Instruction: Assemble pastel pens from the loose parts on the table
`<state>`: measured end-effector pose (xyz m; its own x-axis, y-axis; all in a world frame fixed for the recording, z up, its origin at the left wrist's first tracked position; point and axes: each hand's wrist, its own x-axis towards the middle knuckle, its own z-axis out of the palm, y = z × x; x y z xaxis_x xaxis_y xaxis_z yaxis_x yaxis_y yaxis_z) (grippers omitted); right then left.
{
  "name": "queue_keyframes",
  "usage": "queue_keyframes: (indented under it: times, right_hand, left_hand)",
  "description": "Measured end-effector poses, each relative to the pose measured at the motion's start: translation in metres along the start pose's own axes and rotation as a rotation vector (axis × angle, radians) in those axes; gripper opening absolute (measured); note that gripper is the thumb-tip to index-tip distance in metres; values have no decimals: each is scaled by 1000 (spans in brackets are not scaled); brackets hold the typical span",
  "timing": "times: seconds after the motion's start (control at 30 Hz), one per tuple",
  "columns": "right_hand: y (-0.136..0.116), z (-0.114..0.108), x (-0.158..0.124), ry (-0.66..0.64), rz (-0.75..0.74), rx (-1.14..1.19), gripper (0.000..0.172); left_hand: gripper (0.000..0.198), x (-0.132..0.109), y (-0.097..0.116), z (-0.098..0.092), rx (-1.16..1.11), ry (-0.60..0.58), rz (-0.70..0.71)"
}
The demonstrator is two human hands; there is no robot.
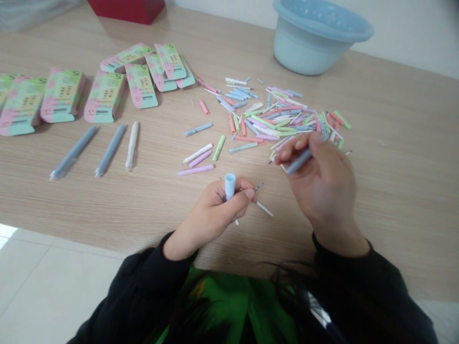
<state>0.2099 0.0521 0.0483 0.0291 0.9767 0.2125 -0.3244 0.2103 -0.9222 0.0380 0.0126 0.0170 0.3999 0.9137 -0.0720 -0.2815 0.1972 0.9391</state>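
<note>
My left hand (215, 210) is closed around a light blue pen barrel (230, 185) that stands upright between its fingers, and it also pinches a thin white refill (264, 208) that sticks out to the right. My right hand (321, 179) is closed on a grey-blue pen part (298, 161) held at a slant. Just beyond my right hand lies a heap of pastel pen parts and refills (283, 117). A few loose pieces (199, 157) lie to the left of the heap, near my left hand.
Three assembled pens (109, 149) lie side by side at the left. Pink and green packaging cards and boxes (103, 93) are spread along the far left. A light blue plastic basin (315, 36) stands at the back; a red box (127, 9) sits at the far edge.
</note>
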Motion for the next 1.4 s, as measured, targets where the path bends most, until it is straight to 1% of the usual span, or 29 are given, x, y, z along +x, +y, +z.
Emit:
queue_keyframes:
  times: [0.03, 0.1, 0.17, 0.2, 0.27, 0.37, 0.53, 0.67, 0.73, 0.8, 0.93, 1.0, 1.1, 1.13, 1.23, 1.3, 1.33, 1.4]
  right_hand:
    - [-3, -3, 0, -22, 22, 8, 20]
    - [-4, -10, -3, -118, 141, -27, 12]
    - [-1, -12, -9, -216, 255, -119, 9]
    - [2, -12, -13, -250, 277, -172, 9]
    - [8, -11, -18, -298, 265, -243, 10]
    - [12, -7, -20, -343, 232, -260, 11]
    - [12, -3, -18, -377, 282, -236, 20]
    - [14, 2, -21, -373, 272, -191, 26]
    - [16, 4, -22, -372, 256, -180, 26]
    - [18, 4, -23, -375, 252, -161, 25]
    - [19, -1, -24, -402, 257, -164, 20]
    - [16, -4, -22, -359, 230, -172, 19]
    - [9, -6, -17, -197, 144, -134, 23]
    - [6, -5, -14, -162, 121, -140, 22]
    - [0, -3, -8, -95, 72, -176, 23]
    - [-4, -2, -5, -31, 51, -158, 23]
    - [-5, -1, -4, -13, 52, -141, 24]
    - [-7, 1, -3, -25, 95, -115, 26]
  left_hand:
    - [19, 0, -1, 0, -6, 2, 10]
    - [21, -1, -2, -1, -23, 11, 26]
    - [24, -1, -3, -2, -37, 17, 37]
    - [24, -2, -3, -2, -41, 18, 41]
    - [24, -2, -2, -3, -32, 19, 40]
    - [26, -3, -1, -6, -19, 15, 25]
    - [24, -4, -5, -6, -132, -7, 21]
    - [30, -5, -11, -4, -147, 61, 56]
    - [31, -6, -12, -5, -148, 76, 55]
    - [32, -7, -11, -6, -160, 65, 28]
    - [34, -9, -6, -8, -133, 70, -21]
    - [35, -9, -3, -8, -107, 68, -27]
    - [38, -9, 0, -7, -66, 64, -38]
    - [39, -9, 0, -6, -53, 62, -41]
    - [38, -9, 1, -6, -48, 57, -34]
    - [37, -9, 1, -6, -39, 57, -29]
    - [36, -9, 1, -6, -23, 57, -25]
    - [35, -10, 2, -6, 26, 62, -21]
